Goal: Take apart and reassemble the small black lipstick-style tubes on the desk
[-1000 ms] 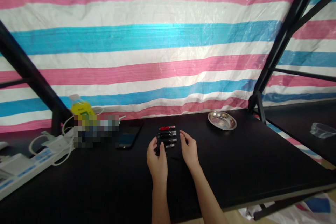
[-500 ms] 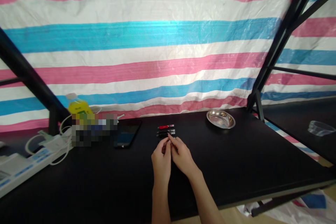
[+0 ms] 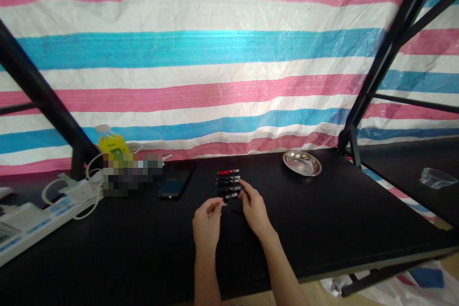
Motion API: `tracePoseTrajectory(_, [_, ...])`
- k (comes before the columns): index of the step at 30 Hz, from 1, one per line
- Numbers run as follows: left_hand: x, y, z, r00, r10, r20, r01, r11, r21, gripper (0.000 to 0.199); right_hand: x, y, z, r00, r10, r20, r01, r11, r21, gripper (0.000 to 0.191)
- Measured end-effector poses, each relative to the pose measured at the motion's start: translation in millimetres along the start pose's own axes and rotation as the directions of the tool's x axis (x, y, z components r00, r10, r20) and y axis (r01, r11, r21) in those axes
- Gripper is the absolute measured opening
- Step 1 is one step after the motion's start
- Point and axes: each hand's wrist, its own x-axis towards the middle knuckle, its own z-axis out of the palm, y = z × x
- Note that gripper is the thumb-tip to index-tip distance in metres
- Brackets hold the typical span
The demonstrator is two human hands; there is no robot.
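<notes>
Several pens lie side by side on the black table. A red pen (image 3: 225, 172) is farthest from me, and a black pen (image 3: 228, 182) and others like it lie nearer. The nearest black pen (image 3: 231, 196) is tilted, between my two hands. My left hand (image 3: 207, 222) is closed in a pinch, left of that pen. A small silver-ended piece (image 3: 224, 204) pokes out of its fingertips; the rest of it is hidden. At the right ends of the pens is my right hand (image 3: 254, 208), its fingers curled together. Something dark shows between them, too small to name.
A shiny metal dish (image 3: 302, 163) stands at the back right. To the left are a dark tablet (image 3: 176, 181), a bottle of yellow liquid (image 3: 114, 146) and a white power strip (image 3: 46, 217) with cables. Black metal posts (image 3: 376, 71) rise before a striped sheet (image 3: 215, 52).
My hands were together at the near pens and have come apart. The left moved left and toward me with the small piece; the right shifted slightly right. More of the near pens shows.
</notes>
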Motion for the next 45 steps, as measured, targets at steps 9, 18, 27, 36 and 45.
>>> tracePoseTrajectory(9, [-4.0,-2.6,-5.1,0.997,-0.060,0.047,0.050,0.978,0.201,0.013,0.8,-5.2,-1.1,0.999,-0.043,0.025,0.044,0.998,-0.034,0.016])
tracePoseTrajectory(18, [-2.4,-4.6,-5.3,0.999,-0.038,0.020,0.033,0.971,0.235,0.017,-1.0,0.8,-4.9,0.992,0.021,0.123,-0.014,0.998,-0.056,0.025])
tracePoseTrajectory(27, [-9.3,18.0,-9.1,0.987,-0.118,-0.108,0.153,0.889,0.431,0.019,-5.9,0.0,-13.7,0.968,0.051,0.244,-0.043,0.998,-0.039,0.041])
tracePoseTrajectory(36, [-9.2,14.0,-6.2,0.993,-0.082,-0.087,0.112,0.889,0.444,0.018,-6.0,1.1,-11.1,0.972,0.063,0.227,-0.051,0.997,-0.058,0.039])
tracePoseTrajectory(45, [-9.2,15.5,-4.6,0.996,-0.083,-0.044,0.093,0.891,0.445,0.020,-3.5,6.5,-12.0,0.983,0.076,0.169,-0.064,0.995,-0.078,0.019])
